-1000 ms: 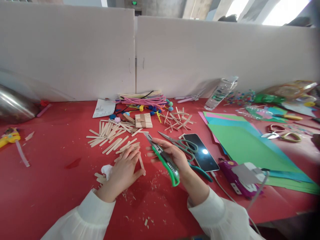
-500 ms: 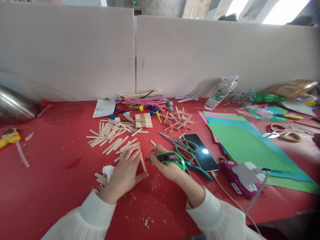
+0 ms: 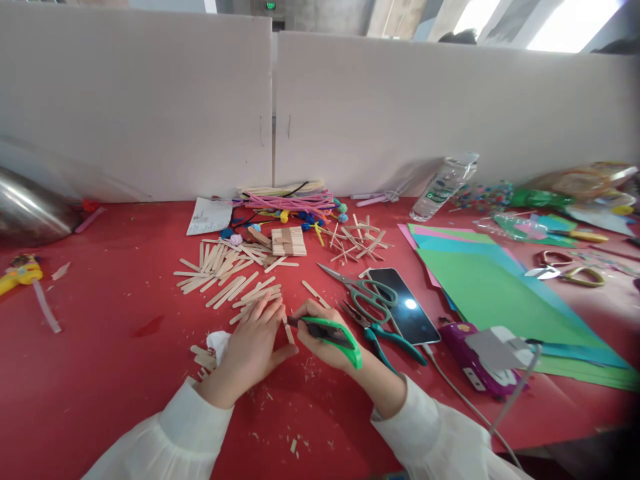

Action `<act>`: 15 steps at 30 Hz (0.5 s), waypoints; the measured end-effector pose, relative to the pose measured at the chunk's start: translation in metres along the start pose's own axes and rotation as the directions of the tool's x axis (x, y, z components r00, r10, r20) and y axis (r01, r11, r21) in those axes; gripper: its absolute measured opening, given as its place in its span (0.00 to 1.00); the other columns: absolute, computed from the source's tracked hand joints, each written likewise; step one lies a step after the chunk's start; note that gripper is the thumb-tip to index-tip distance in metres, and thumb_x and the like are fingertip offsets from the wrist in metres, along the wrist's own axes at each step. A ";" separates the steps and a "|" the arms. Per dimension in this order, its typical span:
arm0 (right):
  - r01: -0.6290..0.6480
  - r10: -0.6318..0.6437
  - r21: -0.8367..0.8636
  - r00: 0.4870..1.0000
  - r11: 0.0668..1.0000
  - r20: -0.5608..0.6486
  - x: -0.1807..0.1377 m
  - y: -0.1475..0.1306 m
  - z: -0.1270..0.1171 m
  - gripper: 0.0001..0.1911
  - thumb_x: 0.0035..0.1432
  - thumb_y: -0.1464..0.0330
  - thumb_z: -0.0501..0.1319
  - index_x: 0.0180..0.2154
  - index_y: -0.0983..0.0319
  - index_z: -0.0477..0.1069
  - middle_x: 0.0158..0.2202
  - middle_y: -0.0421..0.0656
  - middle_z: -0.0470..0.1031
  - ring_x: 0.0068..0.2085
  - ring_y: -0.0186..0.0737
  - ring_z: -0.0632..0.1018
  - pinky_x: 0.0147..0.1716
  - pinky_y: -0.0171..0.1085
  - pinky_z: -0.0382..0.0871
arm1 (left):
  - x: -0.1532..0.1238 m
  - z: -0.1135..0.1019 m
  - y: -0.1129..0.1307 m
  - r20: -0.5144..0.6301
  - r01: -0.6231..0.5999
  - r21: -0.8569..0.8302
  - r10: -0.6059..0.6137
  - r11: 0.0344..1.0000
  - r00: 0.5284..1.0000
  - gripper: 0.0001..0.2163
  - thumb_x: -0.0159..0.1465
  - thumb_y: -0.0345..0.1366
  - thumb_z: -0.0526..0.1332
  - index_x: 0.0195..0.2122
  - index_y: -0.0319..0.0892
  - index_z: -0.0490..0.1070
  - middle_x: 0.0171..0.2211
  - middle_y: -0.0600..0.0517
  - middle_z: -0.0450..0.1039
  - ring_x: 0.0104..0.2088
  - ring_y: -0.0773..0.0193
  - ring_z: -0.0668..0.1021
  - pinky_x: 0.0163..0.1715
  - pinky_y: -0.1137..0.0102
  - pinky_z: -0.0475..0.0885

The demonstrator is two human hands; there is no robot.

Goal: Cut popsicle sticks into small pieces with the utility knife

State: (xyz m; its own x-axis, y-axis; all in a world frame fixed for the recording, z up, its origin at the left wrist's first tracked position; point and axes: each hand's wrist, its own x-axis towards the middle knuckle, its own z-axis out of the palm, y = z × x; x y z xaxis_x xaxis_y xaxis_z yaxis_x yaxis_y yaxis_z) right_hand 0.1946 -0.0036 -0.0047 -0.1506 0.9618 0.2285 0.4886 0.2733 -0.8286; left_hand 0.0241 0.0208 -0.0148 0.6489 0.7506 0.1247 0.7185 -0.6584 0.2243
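Low over the red table, my left hand (image 3: pixel 255 347) pins a short craft stick (image 3: pixel 289 328) upright in the view, with fingertips at its far end and the thumb at its near end. My right hand (image 3: pixel 320 337) is closed around a green utility knife (image 3: pixel 335 333) with a dark body. The knife's tip meets the stick or lies very close to it; my fingers partly hide that spot. Loose craft sticks (image 3: pixel 220 267) are spread beyond my left hand, and another stick (image 3: pixel 315 293) lies past my right hand. Pale shavings dot the table between my wrists.
Right of my hands lie scissors (image 3: pixel 370 297), teal-handled pliers (image 3: pixel 395 340), a phone (image 3: pixel 400 303) and a purple device (image 3: pixel 480 363) with a cable. Coloured paper (image 3: pixel 495 287) and a water bottle (image 3: pixel 443 187) are farther right. A white partition (image 3: pixel 135 107) stands behind.
My right hand has turned the knife and brought its tip left to the craft stick, uncovering the pliers and a stick beyond. My left hand stays in place.
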 end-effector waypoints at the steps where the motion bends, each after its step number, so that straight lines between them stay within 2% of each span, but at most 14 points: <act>1: 0.001 -0.001 -0.001 1.000 1.000 -0.001 0.000 0.000 0.000 0.04 0.49 0.71 0.53 0.27 0.59 0.65 0.23 0.38 0.72 0.24 0.34 0.72 0.25 0.32 0.65 | 0.000 0.000 0.000 0.005 0.000 0.003 0.000 1.000 1.000 0.27 0.57 0.44 0.61 0.54 0.35 0.62 0.57 0.42 0.63 0.60 0.49 0.57 0.56 0.55 0.58; 9: 0.012 -0.013 0.023 0.998 1.000 0.054 0.002 -0.003 -0.002 0.03 0.49 0.71 0.53 0.28 0.60 0.64 0.22 0.38 0.69 0.22 0.32 0.70 0.23 0.31 0.63 | 0.001 0.000 0.000 0.007 0.002 -0.013 -0.002 1.000 1.000 0.27 0.57 0.44 0.60 0.54 0.34 0.62 0.57 0.42 0.63 0.61 0.49 0.57 0.57 0.55 0.57; 15: -0.016 0.006 0.081 0.993 0.997 0.115 0.013 -0.006 0.000 0.03 0.45 0.73 0.54 0.24 0.59 0.62 0.19 0.34 0.64 0.21 0.30 0.67 0.22 0.30 0.60 | 0.003 0.006 -0.001 -0.008 0.025 -0.047 -0.026 0.999 1.000 0.26 0.55 0.43 0.62 0.53 0.37 0.63 0.56 0.41 0.64 0.60 0.49 0.59 0.56 0.55 0.59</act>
State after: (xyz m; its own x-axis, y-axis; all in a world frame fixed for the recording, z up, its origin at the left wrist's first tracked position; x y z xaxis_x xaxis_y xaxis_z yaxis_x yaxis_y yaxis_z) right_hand 0.1900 0.0071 0.0030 -0.2456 0.9556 0.1629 0.4193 0.2562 -0.8709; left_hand 0.0268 0.0233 -0.0200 0.6280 0.7677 0.1270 0.7223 -0.6359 0.2721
